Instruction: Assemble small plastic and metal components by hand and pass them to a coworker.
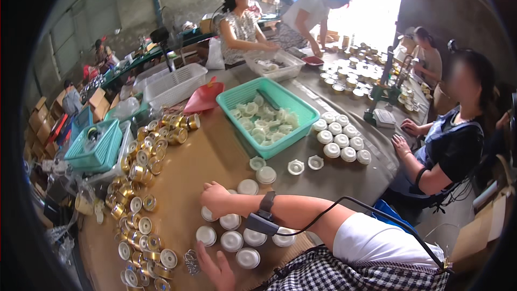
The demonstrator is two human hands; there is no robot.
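A big workshop table covered in brown sheet fills the view, with other people seated and standing along its far and right sides. Close to the lower edge stands a cluster of small round white-lidded jars, all upright with their flat lids facing up; being round and squat, they show no long axis, though the group itself runs in short rows from left to right.

The right hand reaches across from the right, forearm lying over the cluster, a dark band with a cable at the wrist. Its fingers are curled down at the upper left corner of the cluster, resting on or over a jar there; whether they actually clasp it cannot be told, since the knuckles hide what is underneath. The rest of the jars lie just below and to the right of that hand, some partly hidden under the forearm.

The left hand lies flat and open on the table at the bottom edge, fingers spread, holding nothing, with the nearest jar just to its right.

A long heap of gold tins curves down the left side. A teal basket of white plastic inserts sits beyond, and another group of white-lidded jars stands to its right.
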